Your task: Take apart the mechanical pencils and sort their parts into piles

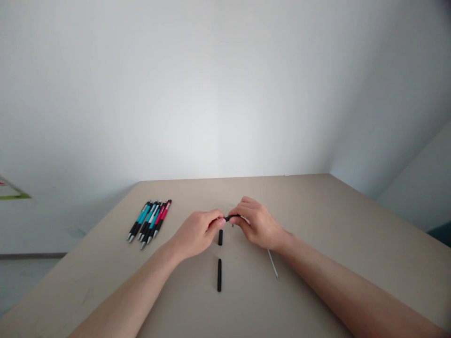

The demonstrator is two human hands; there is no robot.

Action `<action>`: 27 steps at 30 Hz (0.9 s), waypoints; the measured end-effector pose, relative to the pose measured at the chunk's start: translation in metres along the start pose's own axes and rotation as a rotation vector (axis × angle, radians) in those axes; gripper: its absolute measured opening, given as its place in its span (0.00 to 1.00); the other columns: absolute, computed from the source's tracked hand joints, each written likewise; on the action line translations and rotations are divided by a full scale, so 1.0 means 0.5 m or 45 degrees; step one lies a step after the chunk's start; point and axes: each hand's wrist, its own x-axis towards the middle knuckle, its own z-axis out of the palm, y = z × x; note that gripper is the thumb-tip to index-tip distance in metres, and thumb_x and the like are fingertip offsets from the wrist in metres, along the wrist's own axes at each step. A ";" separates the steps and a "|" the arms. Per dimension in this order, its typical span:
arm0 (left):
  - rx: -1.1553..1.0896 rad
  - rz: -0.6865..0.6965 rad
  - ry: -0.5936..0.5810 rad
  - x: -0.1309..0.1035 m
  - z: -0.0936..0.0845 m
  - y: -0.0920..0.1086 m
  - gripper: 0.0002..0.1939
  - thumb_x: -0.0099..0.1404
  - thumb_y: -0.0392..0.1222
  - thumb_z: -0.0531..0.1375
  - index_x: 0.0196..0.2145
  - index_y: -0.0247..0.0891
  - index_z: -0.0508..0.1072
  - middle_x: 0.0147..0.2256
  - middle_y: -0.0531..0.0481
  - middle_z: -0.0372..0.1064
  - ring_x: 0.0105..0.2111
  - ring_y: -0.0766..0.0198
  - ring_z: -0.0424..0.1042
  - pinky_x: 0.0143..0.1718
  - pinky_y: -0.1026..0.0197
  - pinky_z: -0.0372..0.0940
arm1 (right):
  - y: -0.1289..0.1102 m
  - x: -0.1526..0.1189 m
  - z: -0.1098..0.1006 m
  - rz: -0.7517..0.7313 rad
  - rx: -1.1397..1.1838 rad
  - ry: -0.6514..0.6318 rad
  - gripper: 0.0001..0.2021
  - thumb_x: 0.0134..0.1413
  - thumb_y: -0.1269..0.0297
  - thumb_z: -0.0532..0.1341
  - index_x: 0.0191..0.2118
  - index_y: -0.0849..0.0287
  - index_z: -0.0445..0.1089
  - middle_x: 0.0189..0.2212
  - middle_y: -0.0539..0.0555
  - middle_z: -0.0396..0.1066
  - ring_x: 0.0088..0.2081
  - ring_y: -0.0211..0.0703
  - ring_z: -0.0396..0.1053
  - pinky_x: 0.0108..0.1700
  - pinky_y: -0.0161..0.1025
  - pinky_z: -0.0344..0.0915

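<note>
Between my two hands is a small black pen part [228,218], held level above the table. My left hand [198,233] pinches its left end, and my right hand [260,226] grips the right end, its fingers hiding much of it. Just below the fingers lies a short black pen piece [220,237], with a longer black pen barrel [219,275] nearer to me. A thin white pen refill [273,265] sticks out from under my right wrist. Close to my right fingertips is a tiny dark item [232,225], too small to make out.
A group of click pens [150,223] with blue, white and red barrels and black grips lies side by side at the left. The beige table [299,199] meets a pale wall [218,94] at the back.
</note>
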 end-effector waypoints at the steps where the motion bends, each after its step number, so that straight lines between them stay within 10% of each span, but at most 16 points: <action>1: 0.013 -0.005 0.000 0.000 -0.001 -0.001 0.14 0.68 0.43 0.47 0.27 0.39 0.65 0.19 0.58 0.57 0.21 0.70 0.57 0.25 0.66 0.49 | 0.003 0.000 -0.001 -0.009 0.003 0.012 0.10 0.61 0.64 0.54 0.35 0.61 0.71 0.25 0.56 0.71 0.30 0.43 0.62 0.33 0.38 0.57; 7: 0.030 -0.069 0.129 -0.001 -0.019 -0.008 0.16 0.68 0.42 0.47 0.24 0.38 0.62 0.19 0.58 0.58 0.20 0.70 0.56 0.24 0.66 0.49 | 0.033 -0.008 -0.035 0.175 -0.004 0.241 0.08 0.59 0.65 0.56 0.33 0.59 0.71 0.25 0.54 0.70 0.28 0.40 0.63 0.31 0.37 0.59; 16: -0.055 -0.036 0.042 0.000 -0.005 -0.005 0.15 0.69 0.43 0.46 0.27 0.38 0.64 0.23 0.57 0.64 0.22 0.69 0.60 0.28 0.66 0.52 | 0.021 -0.012 -0.029 0.121 0.032 0.121 0.08 0.59 0.66 0.56 0.34 0.60 0.72 0.23 0.53 0.69 0.28 0.39 0.62 0.31 0.36 0.58; 27: -0.070 -0.004 0.059 0.000 0.001 -0.006 0.16 0.66 0.47 0.51 0.23 0.37 0.57 0.20 0.59 0.50 0.21 0.71 0.52 0.24 0.66 0.46 | -0.002 -0.007 -0.010 0.053 0.143 0.023 0.08 0.59 0.65 0.57 0.37 0.60 0.72 0.25 0.54 0.72 0.29 0.40 0.61 0.32 0.36 0.57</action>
